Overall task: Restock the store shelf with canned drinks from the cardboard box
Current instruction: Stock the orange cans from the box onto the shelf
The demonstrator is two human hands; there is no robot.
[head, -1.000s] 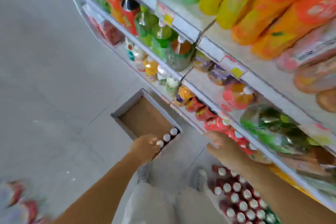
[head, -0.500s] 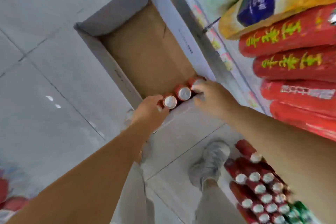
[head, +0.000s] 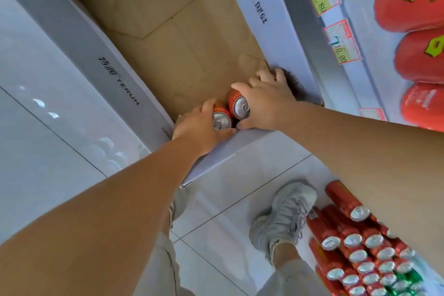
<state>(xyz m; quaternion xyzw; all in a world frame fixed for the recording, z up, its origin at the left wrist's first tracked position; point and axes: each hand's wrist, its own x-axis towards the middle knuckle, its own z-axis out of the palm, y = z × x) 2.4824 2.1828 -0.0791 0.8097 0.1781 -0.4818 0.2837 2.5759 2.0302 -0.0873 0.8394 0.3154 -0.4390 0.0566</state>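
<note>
While both arms reach down into the cardboard box (head: 120,74), each hand closes on one red can in its near corner. Curled around the left can (head: 220,119), the left hand (head: 197,127) has its fingers on the far side and its thumb on the near side, against the box's near wall. Just beside it, touching or nearly so, the right can (head: 238,106) sits between the right hand's (head: 266,103) forefinger, hooked over its far side, and the thumb beneath its near edge. The other right fingers stretch beyond the can toward the box's corner, and I cannot tell whether anything lies under them. Both cans stand on end: silver pull-tab tops face up at the camera, long axes running down to the brown box floor, bases leaning slightly away from the thumbs. Beyond the right wrist runs the shelf's price rail (head: 336,31); below the forearm, more upright cans (head: 358,255) crowd the bottom shelf beside a grey shoe (head: 286,214).
</note>
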